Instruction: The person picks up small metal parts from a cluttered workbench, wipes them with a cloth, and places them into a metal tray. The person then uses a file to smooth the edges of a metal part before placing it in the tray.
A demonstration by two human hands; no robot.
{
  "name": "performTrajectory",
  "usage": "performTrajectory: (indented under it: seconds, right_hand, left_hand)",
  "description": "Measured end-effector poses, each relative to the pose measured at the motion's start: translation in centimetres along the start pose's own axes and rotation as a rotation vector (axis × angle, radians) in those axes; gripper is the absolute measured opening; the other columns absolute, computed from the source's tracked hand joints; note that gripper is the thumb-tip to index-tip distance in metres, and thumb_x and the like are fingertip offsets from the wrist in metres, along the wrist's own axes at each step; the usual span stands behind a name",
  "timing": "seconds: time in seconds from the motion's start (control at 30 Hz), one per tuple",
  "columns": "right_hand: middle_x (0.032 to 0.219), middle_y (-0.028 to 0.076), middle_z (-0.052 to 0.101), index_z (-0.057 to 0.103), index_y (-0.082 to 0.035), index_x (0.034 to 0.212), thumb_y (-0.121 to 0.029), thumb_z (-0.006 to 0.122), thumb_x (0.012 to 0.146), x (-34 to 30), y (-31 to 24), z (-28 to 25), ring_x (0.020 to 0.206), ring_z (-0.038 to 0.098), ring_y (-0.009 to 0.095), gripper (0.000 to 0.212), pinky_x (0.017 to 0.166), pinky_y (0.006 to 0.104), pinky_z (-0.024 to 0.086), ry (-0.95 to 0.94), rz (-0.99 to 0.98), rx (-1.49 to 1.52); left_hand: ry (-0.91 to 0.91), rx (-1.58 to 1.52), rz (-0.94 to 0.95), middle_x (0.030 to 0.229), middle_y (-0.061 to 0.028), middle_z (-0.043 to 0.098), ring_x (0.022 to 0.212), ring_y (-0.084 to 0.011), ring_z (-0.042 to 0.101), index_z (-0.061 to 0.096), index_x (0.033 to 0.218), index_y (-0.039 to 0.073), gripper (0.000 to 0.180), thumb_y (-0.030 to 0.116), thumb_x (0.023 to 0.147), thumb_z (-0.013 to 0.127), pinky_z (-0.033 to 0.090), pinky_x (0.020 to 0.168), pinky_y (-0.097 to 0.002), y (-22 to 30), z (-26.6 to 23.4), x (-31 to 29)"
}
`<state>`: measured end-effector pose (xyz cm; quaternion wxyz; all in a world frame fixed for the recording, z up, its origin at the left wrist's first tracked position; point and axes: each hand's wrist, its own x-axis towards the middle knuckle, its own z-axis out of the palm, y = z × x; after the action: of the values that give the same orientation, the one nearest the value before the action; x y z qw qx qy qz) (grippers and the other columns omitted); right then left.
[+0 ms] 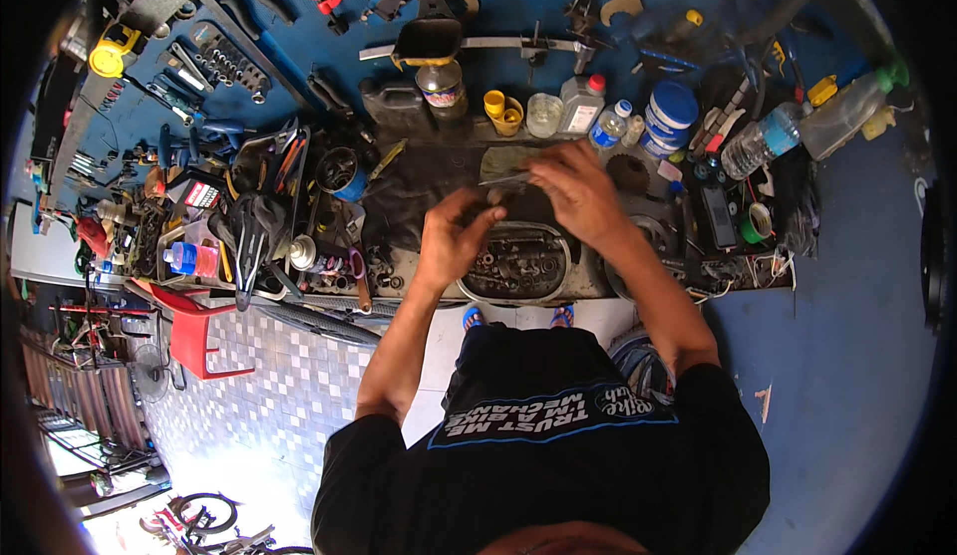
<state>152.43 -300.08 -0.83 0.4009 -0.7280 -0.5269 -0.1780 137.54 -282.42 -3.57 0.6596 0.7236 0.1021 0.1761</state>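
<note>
Over the workbench my right hand point(576, 191) is closed on a thin, grey, metal-looking strip point(505, 179) that points toward my left hand. My left hand point(457, 234) is closed too, thumb and fingers pinched together near the strip's tip. Whatever is between those fingers is too small and dark to make out. Just below both hands lies an oval metal tray point(564, 252) holding many small dark metal parts. Behind the hands a flat greyish piece point(503, 161) rests on the dark bench mat point(424, 171).
Bottles, a yellow cup point(506, 117) and a blue-and-white tub point(670, 117) line the bench's back. A black bicycle saddle point(251, 231), a spray can point(302, 249) and scissors point(357, 261) lie left. Right are a sprocket point(628, 173) and a phone point(718, 214). A red chair point(194, 341) stands behind left.
</note>
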Motion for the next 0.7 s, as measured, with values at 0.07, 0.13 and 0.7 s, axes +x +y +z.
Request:
performTrajectory:
  seconds: [0.07, 0.13, 0.7]
  right_hand:
    - [0.104, 0.007, 0.069, 0.077, -0.013, 0.116, -0.003, 0.079, 0.082, 0.3, 0.1, -0.9, 0.102, 0.063, 0.030, 0.036, 0.090, 0.0421, 0.052, -0.024, 0.011, -0.039]
    - [0.103, 0.008, 0.069, 0.077, -0.013, 0.116, -0.003, 0.079, 0.082, 1.6, -3.1, -1.3, 0.103, 0.063, 0.030, 0.036, 0.090, 0.0424, 0.052, 0.009, -0.023, 0.045]
    - [0.108, 0.014, 0.075, 0.074, 0.001, 0.110, -0.004, 0.079, 0.091, 0.2, -3.5, -0.2, 0.097, 0.069, 0.034, 0.020, 0.085, 0.0409, 0.055, 0.160, 0.147, 0.145]
  left_hand:
    - [-0.010, 0.016, 0.014, 0.085, -0.0047, 0.069, 0.057, -0.0070, 0.056, 0.073, 0.108, -0.003, 0.018, 0.009, 0.096, 0.080, 0.043, 0.050, -0.0283, -0.3, -0.4, 0.1]
    - [-0.021, 0.089, 0.001, 0.087, -0.0056, 0.068, 0.057, -0.0069, 0.057, 0.073, 0.107, -0.004, 0.017, 0.008, 0.096, 0.079, 0.043, 0.050, -0.0283, -0.7, -0.3, 0.2]
    - [-0.032, -0.145, 0.103, 0.101, -0.0088, 0.072, 0.068, -0.0110, 0.063, 0.070, 0.122, -0.006, 0.022, 0.004, 0.102, 0.070, 0.055, 0.056, -0.0265, -1.2, -0.1, 0.5]
